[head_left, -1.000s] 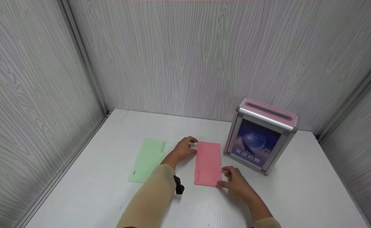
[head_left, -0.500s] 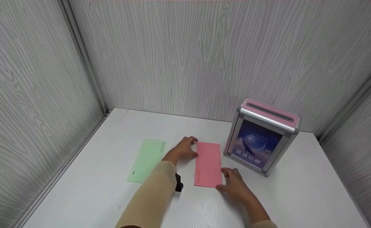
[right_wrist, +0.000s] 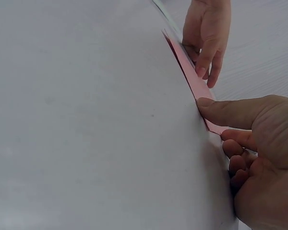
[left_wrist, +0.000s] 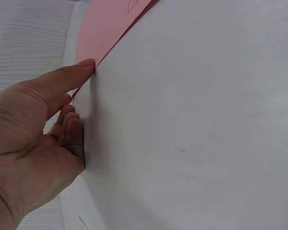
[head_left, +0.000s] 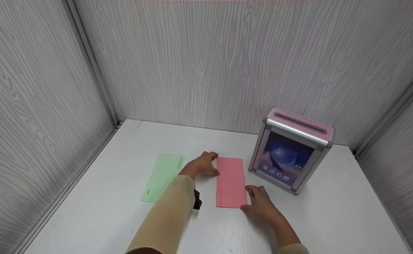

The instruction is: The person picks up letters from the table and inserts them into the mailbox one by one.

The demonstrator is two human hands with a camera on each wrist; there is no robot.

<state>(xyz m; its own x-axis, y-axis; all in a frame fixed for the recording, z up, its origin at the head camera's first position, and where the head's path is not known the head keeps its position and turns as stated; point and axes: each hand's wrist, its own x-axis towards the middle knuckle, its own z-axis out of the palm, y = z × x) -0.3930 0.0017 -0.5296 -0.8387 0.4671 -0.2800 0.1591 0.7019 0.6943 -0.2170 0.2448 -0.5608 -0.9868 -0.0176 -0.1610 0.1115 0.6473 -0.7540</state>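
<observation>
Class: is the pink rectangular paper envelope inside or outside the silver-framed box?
Outside: the pink envelope lies on the white tabletop, between left hand and right hand.

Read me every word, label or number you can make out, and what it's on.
"星语心愿": front of the box.
Characters above that: too small to read.
Green envelope: dark print, too small to read.
Pink envelope: faint print, unreadable.

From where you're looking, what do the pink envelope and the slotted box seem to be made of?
The pink envelope looks like matte paper: thin-edged, with no glossy highlights. The slotted box has a frame probably of satin aluminium, given its silvery sheen; its smooth pink top could be metal or plastic.
</observation>
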